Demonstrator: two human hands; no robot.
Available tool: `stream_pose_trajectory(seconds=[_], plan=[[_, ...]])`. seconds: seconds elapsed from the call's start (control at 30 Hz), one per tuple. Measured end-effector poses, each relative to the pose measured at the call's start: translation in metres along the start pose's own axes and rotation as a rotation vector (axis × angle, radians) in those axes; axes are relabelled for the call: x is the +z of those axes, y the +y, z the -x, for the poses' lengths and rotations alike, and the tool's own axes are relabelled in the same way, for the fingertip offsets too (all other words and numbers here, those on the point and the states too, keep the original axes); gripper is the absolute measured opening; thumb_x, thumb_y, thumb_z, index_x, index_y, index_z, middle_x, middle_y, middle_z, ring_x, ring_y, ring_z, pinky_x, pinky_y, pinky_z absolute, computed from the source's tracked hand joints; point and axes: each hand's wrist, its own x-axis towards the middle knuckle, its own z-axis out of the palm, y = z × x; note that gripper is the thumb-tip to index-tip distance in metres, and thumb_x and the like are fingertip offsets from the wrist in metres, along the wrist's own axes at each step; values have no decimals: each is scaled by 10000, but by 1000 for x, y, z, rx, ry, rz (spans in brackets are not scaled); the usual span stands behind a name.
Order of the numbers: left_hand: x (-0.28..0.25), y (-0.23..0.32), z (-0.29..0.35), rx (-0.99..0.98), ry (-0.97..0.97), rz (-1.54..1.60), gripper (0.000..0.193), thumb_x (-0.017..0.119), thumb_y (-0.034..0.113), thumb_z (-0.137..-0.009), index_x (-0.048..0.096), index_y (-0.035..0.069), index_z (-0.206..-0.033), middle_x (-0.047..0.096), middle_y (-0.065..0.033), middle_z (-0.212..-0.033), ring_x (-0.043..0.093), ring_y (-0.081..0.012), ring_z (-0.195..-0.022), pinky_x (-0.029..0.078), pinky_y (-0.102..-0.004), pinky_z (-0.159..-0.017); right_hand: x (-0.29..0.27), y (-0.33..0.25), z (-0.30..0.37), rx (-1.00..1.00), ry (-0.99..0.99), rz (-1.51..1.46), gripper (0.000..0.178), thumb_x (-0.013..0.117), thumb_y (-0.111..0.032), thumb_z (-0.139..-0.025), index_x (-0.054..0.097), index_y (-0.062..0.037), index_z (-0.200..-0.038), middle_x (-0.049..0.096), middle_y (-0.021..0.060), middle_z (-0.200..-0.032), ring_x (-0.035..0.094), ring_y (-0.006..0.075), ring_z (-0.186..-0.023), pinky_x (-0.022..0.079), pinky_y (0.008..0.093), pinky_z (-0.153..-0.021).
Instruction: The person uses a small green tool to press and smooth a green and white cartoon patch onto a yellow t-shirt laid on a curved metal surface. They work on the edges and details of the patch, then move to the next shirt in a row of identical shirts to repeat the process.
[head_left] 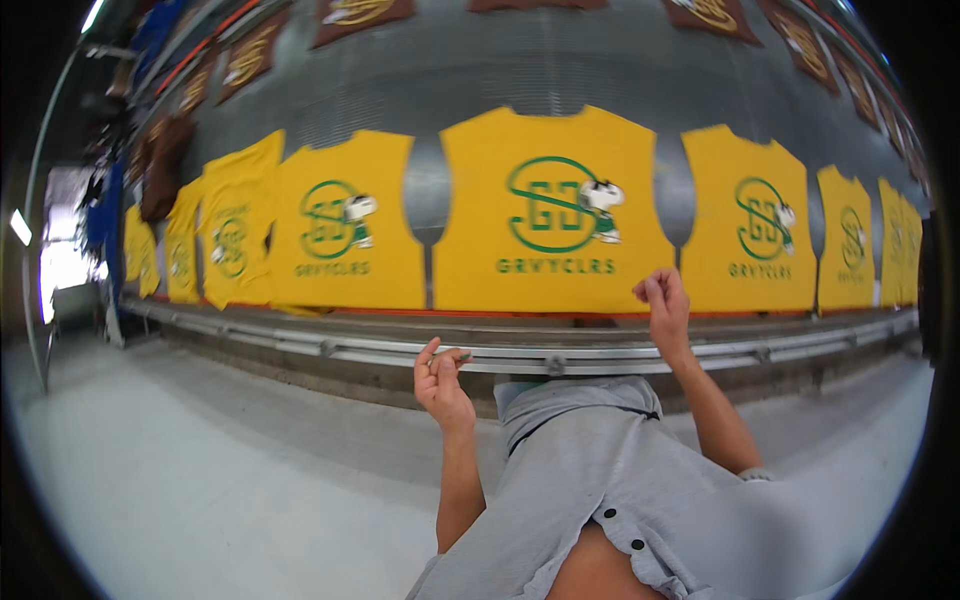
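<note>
In front of me a yellow shirt panel (480, 215) lies flat, printed with a green round emblem, lettering and a white cartoon dog. At its lower right corner is my right hand (668, 312), fingers curled into a pinch; whether cloth or something small is between them is hidden. My left hand (445, 388) hovers lower, over the metal rail, with its fingers bent together. A small dark greenish bit shows at its fingertips, too small to name. Neighbouring yellow panels, one to the right (745, 220) and one to the left (352, 225), carry the same print.
A long grey printing table (430, 70) carries the row of panels. Along its near edge runs a metal rail (590, 358). Brown printed pieces (360, 12) line the far side, and a dark brown cloth (168, 165) hangs at the left. Pale floor (200, 450) lies below.
</note>
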Motion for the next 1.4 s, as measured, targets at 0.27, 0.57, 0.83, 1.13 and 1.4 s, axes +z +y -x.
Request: stream_pose_trajectory(seconds=[0.27,0.57,0.83,1.13,1.4], plan=[[99,-47,2,-112,-180,-150,324,541,78,-979,469,-73,-1255,685,-148,-919,639,-188,-870,533,-341,-812,-139,43,-16,193,157,30,77,502,-82,-1006,524,-9,-995,638,67,-838,589,108,-759,479,252,-692],[113,-55,-28,-171,-208,-186,333,555,87,-974,475,-106,-1232,692,-147,-903,634,-184,-876,512,-315,-835,-103,38,-4,279,120,6,72,493,-88,-1016,516,-21,-1003,649,71,-870,593,113,-774,485,246,-722],[110,-55,-68,-113,-199,-146,359,564,106,-984,468,-99,-1262,685,-139,-913,642,-186,-885,519,-319,-831,-100,43,8,333,124,8,73,488,-86,-1020,512,-18,-1010,639,67,-876,592,114,-786,489,254,-728],[92,-63,-67,-153,-183,-139,338,570,97,-981,476,-87,-1248,693,-145,-901,647,-188,-885,523,-322,-832,-90,40,-4,299,118,27,72,491,-88,-1020,504,-19,-1002,640,67,-865,570,109,-762,466,248,-713],[108,-63,-67,-158,-216,-139,352,583,106,-976,482,-94,-1248,694,-148,-901,646,-185,-877,524,-316,-826,-98,50,11,301,129,17,81,499,-77,-1008,519,1,-1019,663,84,-857,616,109,-793,505,256,-746]])
